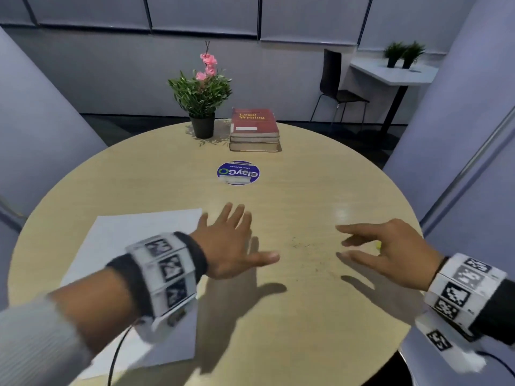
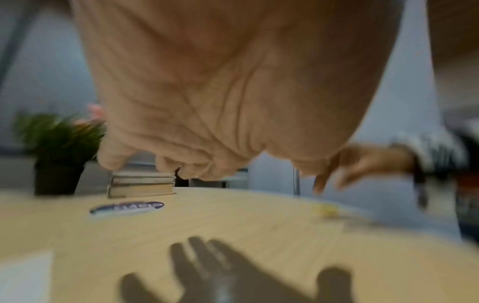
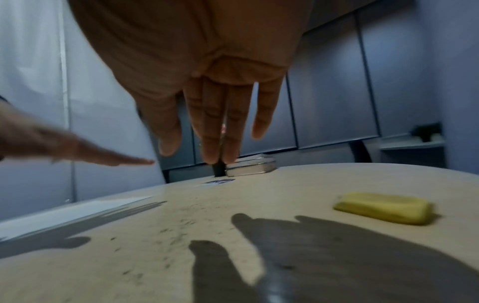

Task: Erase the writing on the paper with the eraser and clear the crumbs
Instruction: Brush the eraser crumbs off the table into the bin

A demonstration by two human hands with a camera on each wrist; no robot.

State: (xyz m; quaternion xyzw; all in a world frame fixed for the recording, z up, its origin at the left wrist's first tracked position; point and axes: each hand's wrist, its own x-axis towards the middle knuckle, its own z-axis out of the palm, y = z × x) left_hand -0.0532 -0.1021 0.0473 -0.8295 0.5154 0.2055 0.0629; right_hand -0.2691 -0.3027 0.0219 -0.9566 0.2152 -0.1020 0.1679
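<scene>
A white sheet of paper [image 1: 133, 240] lies on the round wooden table [image 1: 278, 316] at the left, partly under my left forearm. My left hand [image 1: 231, 243] hovers flat just right of the paper, fingers spread and holding nothing. My right hand [image 1: 373, 249] hovers at the right with fingers straight, empty. Dark eraser crumbs [image 1: 303, 246] are scattered on the table between the hands; in the right wrist view the crumbs [image 3: 176, 225] speckle the wood. The yellow eraser [image 3: 383, 207] lies on the table beside the right hand, mostly hidden behind it in the head view.
A potted plant [image 1: 202, 98] with pink flowers and a stack of books [image 1: 255, 129] stand at the table's far edge. A round blue sticker [image 1: 238, 173] sits mid-table. A chair [image 1: 334, 87] and a side table [image 1: 395, 73] stand beyond.
</scene>
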